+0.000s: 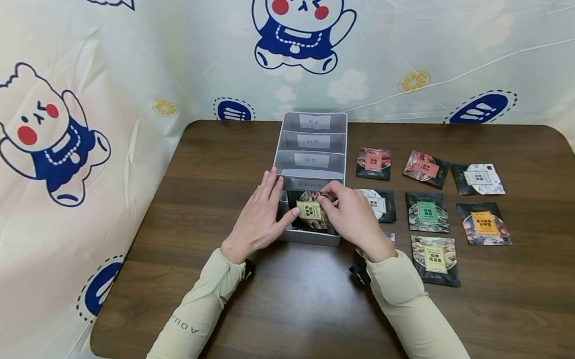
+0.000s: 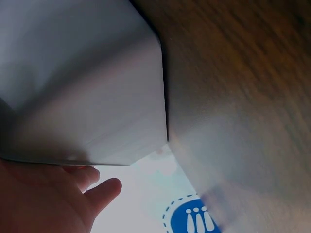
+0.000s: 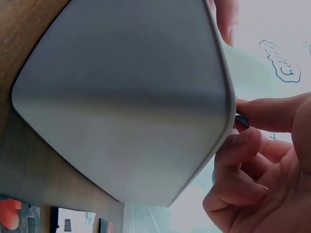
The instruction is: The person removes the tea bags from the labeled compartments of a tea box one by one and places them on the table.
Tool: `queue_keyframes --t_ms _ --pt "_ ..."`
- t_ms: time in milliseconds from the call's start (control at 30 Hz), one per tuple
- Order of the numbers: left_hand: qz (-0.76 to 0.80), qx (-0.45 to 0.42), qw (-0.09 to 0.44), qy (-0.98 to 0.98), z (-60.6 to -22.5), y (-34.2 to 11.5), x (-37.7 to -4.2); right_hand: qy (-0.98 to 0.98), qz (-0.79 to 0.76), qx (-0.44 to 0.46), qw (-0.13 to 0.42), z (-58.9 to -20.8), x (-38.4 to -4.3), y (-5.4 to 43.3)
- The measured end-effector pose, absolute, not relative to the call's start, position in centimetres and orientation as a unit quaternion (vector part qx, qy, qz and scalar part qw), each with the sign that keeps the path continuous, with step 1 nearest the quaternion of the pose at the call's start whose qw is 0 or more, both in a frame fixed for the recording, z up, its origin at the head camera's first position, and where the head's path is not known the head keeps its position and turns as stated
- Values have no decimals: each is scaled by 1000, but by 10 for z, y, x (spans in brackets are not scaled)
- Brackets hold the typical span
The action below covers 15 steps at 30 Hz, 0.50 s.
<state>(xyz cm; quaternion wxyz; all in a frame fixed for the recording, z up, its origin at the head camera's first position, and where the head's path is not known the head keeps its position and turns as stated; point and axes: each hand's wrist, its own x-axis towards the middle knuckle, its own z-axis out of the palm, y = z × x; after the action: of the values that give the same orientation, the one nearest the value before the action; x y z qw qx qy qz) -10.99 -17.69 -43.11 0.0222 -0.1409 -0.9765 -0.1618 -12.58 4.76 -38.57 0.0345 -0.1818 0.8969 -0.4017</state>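
A dark sachet with a yellow label [image 1: 309, 210] lies in the front compartment of a grey divided box [image 1: 308, 237]. With thumb and index finger, my right hand [image 1: 352, 212] pinches the sachet's upper right corner. In the right wrist view, a dark edge shows between the fingertips of the right hand [image 3: 262, 150], just over the box wall [image 3: 126, 97]. My left hand [image 1: 263, 217] lies along the box's left side, fingers extended, its thumb at the sachet's left edge. The left wrist view shows the box wall [image 2: 97, 107] and part of the left hand [image 2: 58, 194].
Right of the box lie several sachets, among them a red one [image 1: 374, 163], a green-labelled one [image 1: 427, 212], an orange-labelled one [image 1: 484, 223] and another yellow-labelled one [image 1: 435, 260]. Paper labels [image 1: 313, 141] mark the box's rear compartments. A printed cloth [image 1: 202, 40] hangs behind the wooden table [image 1: 298, 314].
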Motion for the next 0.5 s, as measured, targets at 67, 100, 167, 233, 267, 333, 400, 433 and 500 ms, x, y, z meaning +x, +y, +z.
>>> queue_keyframes --t_ms 67,100,167,233,267,333,400,433,500 --pt "-162 -139 22 -977 -431 -177 -110 897 -404 -177 35 -386 -126 49" --pt "-162 -138 21 -977 -431 -177 -110 897 -405 -175 34 -386 -127 49" --pt "-161 -137 20 -977 -431 -177 -110 895 -410 -172 30 -387 -127 50" --pt "-160 -134 18 -978 -431 -176 -110 894 -414 -169 22 -387 -128 50" --pt "-159 -133 18 -978 -431 -176 -110 894 -416 -168 17 -387 -128 51" --pt "-157 -131 16 -979 -431 -176 -110 892 -421 -165 5 -387 -128 52" --pt "-157 -130 15 -979 -431 -176 -109 890 -427 -161 -6 -387 -129 54" --pt "-157 -129 14 -979 -431 -176 -109 888 -431 -159 -10 -387 -129 54" --pt "-157 -129 12 -979 -431 -176 -109 887 -435 -155 -18 -387 -130 56"
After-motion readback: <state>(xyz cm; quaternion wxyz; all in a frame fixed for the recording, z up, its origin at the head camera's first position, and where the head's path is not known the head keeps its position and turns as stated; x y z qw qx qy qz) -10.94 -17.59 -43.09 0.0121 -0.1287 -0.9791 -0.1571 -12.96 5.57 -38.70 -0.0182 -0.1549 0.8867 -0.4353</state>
